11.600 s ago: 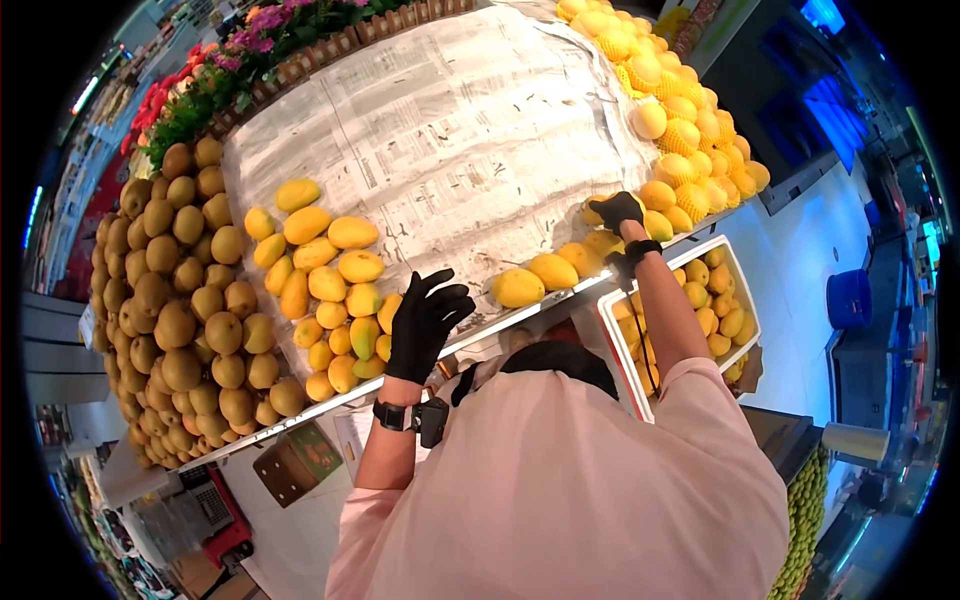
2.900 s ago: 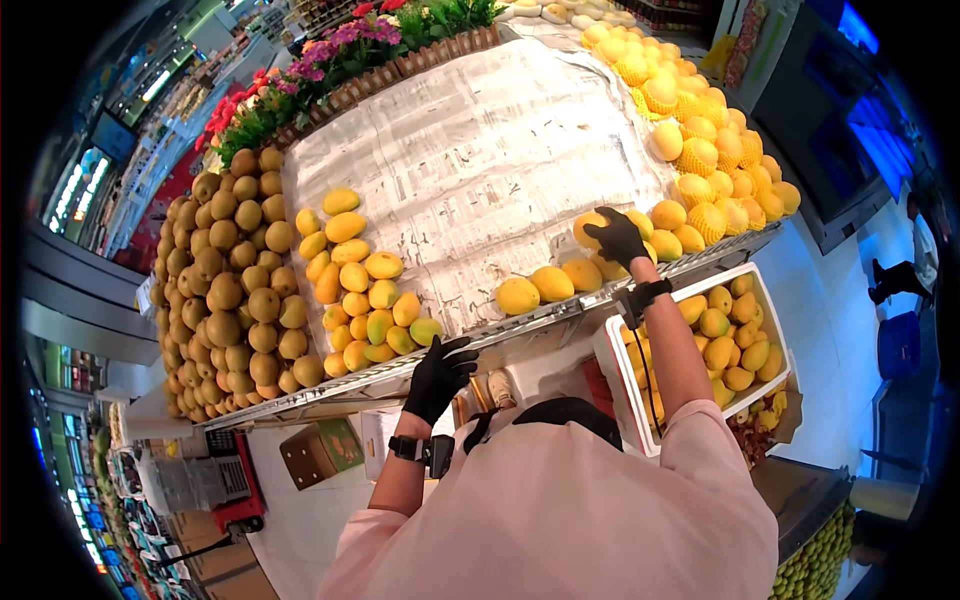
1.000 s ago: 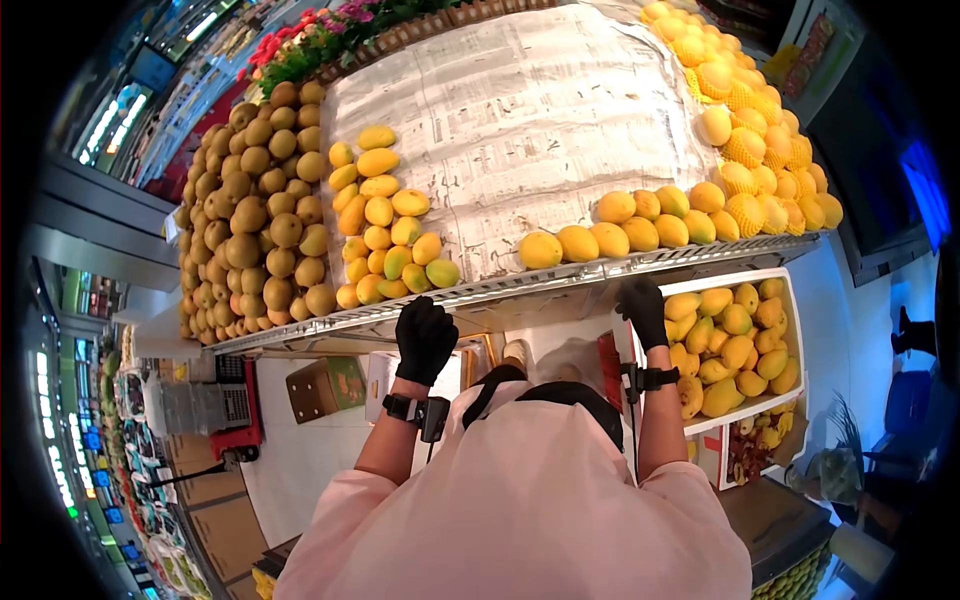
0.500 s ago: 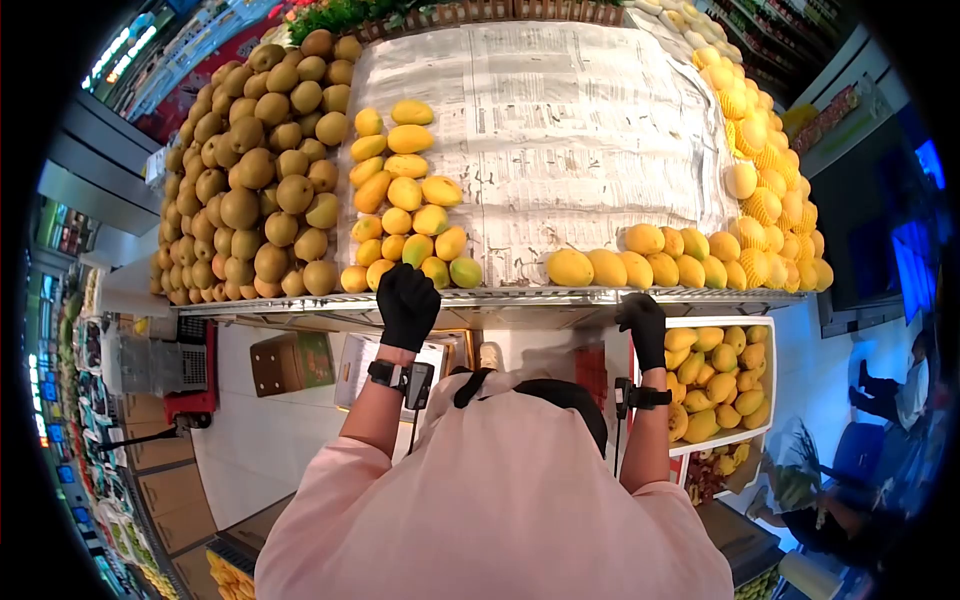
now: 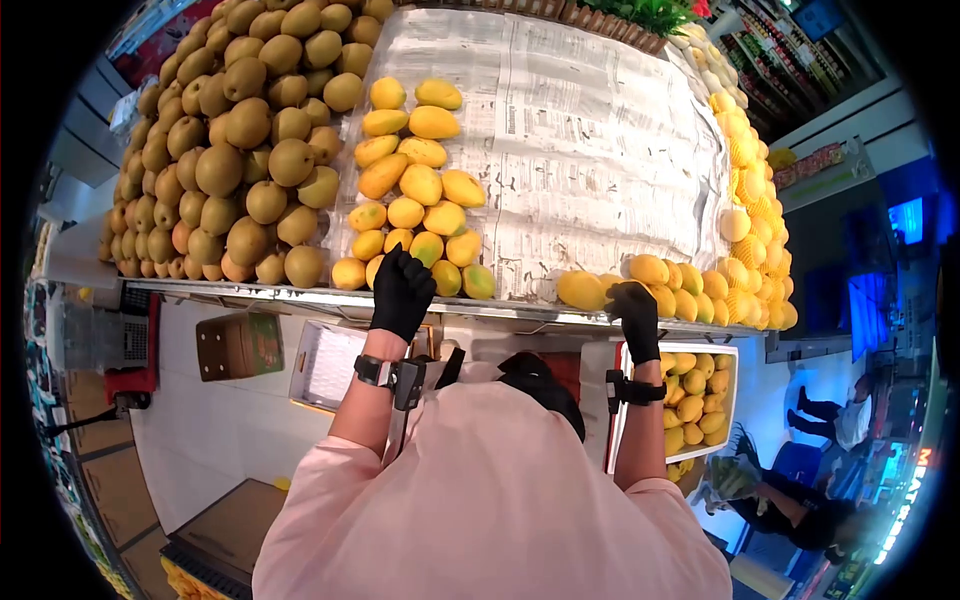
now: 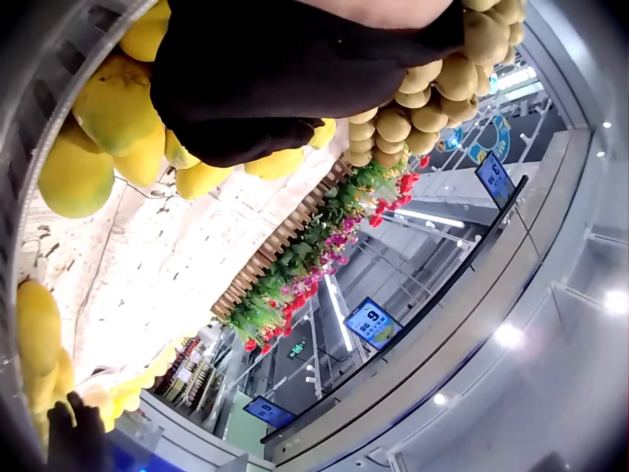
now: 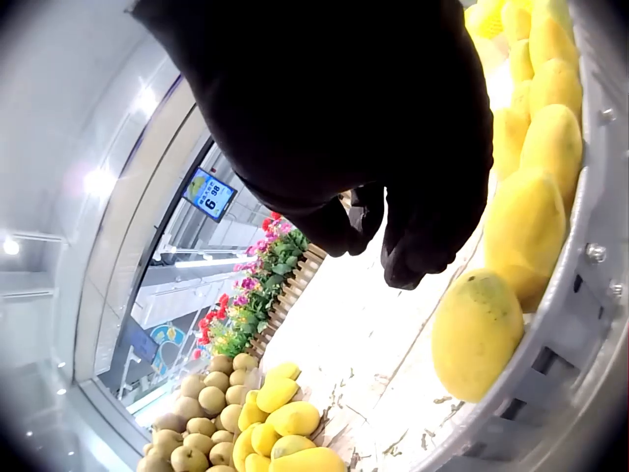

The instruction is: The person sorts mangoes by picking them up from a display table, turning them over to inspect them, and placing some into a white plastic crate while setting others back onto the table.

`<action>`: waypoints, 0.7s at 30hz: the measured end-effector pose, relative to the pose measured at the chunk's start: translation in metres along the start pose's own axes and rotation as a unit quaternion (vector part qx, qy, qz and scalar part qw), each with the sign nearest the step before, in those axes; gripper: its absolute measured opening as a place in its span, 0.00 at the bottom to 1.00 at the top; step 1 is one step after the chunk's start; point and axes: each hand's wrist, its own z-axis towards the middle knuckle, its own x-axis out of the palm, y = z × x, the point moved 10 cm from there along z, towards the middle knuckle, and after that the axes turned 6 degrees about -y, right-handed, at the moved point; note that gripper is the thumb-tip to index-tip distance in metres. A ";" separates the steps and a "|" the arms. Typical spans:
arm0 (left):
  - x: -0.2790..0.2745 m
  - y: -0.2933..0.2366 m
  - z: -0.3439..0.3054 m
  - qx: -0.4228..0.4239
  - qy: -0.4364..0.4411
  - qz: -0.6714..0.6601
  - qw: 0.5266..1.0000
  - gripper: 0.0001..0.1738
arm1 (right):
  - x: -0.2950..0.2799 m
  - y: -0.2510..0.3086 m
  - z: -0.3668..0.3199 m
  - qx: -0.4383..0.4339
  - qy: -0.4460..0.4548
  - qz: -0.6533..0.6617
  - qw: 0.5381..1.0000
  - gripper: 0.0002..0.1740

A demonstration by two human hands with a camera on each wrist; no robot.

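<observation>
My left hand [image 5: 403,295], in a black glove, is over the front edge of the stand, right at the left block of yellow mangoes [image 5: 421,184]. Its fingers are loosely bent, with nothing visible in them. In the left wrist view the gloved left hand [image 6: 295,79] overlaps some mangoes [image 6: 116,103]. My right hand [image 5: 636,320], also black-gloved, is above the front row of mangoes [image 5: 581,289], covering part of it. In the right wrist view the right hand's fingers [image 7: 432,246] curve downward near a mango [image 7: 479,334], apart from it.
Brown round fruits [image 5: 219,170] pile up at the left. Newspaper [image 5: 600,140] covers the stand's middle. Net-wrapped yellow fruits [image 5: 757,205] line the right side. A white box of mangoes [image 5: 735,400] sits below right. An open carton [image 5: 330,362] is under the front edge [image 5: 520,305].
Since the oldest frame, the right hand has left a mango, dropped below the edge, and come back over the front row. The front row has grown. The view has turned rightward.
</observation>
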 end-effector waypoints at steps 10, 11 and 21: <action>-0.015 -0.030 0.004 0.017 0.041 -0.054 0.998 0.20 | 0.086 0.052 0.071 -0.032 0.151 0.027 0.988 0.09; -0.014 -0.031 0.003 0.023 0.029 -0.053 0.998 0.20 | 0.096 0.060 0.080 -0.049 0.138 -0.020 0.989 0.08; -0.027 -0.047 -0.008 0.081 -0.040 -0.058 0.994 0.19 | 0.220 0.118 0.149 -0.243 0.193 -0.206 0.928 0.15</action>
